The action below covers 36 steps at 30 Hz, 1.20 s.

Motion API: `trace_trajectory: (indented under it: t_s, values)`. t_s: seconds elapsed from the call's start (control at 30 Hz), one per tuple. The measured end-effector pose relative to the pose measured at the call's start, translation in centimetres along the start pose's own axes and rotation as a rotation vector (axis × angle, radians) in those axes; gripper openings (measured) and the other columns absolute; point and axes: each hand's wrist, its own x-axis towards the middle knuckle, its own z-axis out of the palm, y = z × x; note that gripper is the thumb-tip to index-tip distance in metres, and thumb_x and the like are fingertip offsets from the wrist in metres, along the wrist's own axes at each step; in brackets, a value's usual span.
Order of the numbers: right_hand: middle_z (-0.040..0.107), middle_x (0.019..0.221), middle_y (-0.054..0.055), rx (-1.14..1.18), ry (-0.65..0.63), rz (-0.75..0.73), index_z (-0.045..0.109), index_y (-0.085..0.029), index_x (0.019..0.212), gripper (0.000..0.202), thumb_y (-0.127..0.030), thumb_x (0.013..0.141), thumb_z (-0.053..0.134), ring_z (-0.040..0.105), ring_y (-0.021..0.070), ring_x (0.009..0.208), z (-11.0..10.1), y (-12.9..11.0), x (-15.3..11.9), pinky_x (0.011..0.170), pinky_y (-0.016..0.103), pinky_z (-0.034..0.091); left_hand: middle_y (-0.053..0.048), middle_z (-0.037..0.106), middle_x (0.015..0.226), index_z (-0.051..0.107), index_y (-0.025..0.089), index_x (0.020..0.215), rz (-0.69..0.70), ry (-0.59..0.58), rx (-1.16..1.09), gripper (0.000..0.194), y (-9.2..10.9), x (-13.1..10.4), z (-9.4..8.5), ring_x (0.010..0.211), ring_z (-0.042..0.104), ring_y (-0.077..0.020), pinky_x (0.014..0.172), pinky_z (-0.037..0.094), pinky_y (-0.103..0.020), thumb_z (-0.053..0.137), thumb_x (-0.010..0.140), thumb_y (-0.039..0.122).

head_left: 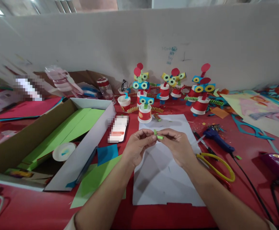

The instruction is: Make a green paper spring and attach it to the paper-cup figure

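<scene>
Between my two hands is a small green folded paper strip (160, 137), with one end upright and another end lying to the right. My left hand (141, 144) pinches it from the left with its fingers closed. From the right, my right hand (176, 143) has its fingertips closed on the same strip. Both hands are above a white paper sheet (164, 179). Just behind them stands a red paper-cup figure (145, 114) with blue eye pieces and springy folded arms. More such figures stand behind it.
An open box (81, 159) with green sheets lies left, beside a phone (119, 128). Blue and green papers (107, 154) lie near my left forearm. At right are a blue glue gun (218, 140), yellow-handled scissors (231, 169) and a cable. A pale wall (81, 41) rises behind.
</scene>
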Motion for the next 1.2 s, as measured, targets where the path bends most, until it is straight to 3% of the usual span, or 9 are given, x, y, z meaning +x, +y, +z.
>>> trace_trajectory:
  t_s: [0.3,0.47,0.73,0.93,1.2]
  values:
    - [0.071,0.094,0.004,-0.05,-0.05,-0.081,0.077,-0.024,0.088,0.019,-0.023,0.069,0.072,0.064,0.0201,0.09,-0.07,-0.23,-0.08,0.082,0.034,0.049,-0.001,0.07,0.075,0.072,0.013,0.079,-0.004,-0.048,-0.034,0.023,-0.09,0.5,-0.32,0.071,0.065,-0.0094,0.073,0.051,-0.022,0.084,0.059,0.017]
    - [0.071,0.079,0.001,0.025,0.004,0.025,0.075,-0.023,0.087,0.017,-0.029,0.071,0.074,0.061,0.0162,0.074,0.26,0.15,-0.07,0.072,0.03,0.048,-0.001,0.07,0.074,0.072,0.014,0.076,0.025,-0.043,-0.055,0.02,-0.14,0.51,-0.08,0.069,0.065,-0.0089,0.073,0.051,-0.021,0.084,0.06,0.017]
    - [0.072,0.076,0.0,0.058,0.047,0.045,0.075,-0.021,0.079,0.012,-0.028,0.07,0.075,0.06,0.0142,0.07,0.36,0.21,0.0,0.069,0.027,0.047,-0.003,0.071,0.07,0.071,0.012,0.07,-0.079,-0.027,-0.139,0.018,0.49,0.19,0.26,0.067,0.066,-0.0115,0.071,0.054,-0.022,0.082,0.057,0.017]
    - [0.072,0.076,0.001,0.033,0.037,0.034,0.075,-0.02,0.08,0.013,-0.028,0.07,0.074,0.061,0.0138,0.07,0.42,0.06,-0.2,0.069,0.027,0.048,-0.001,0.068,0.071,0.07,0.012,0.069,-0.035,-0.033,-0.031,0.023,0.04,0.23,0.15,0.069,0.064,-0.0094,0.073,0.051,-0.021,0.087,0.054,0.019]
    - [0.072,0.074,0.002,-0.044,0.01,0.029,0.074,-0.019,0.077,0.015,-0.033,0.072,0.072,0.063,0.0167,0.07,0.49,0.58,-0.24,0.071,0.031,0.05,0.001,0.061,0.063,0.066,0.012,0.067,0.009,0.002,0.089,0.023,0.04,-0.05,0.37,0.058,0.055,-0.0079,0.064,0.046,-0.022,0.084,0.056,0.021]
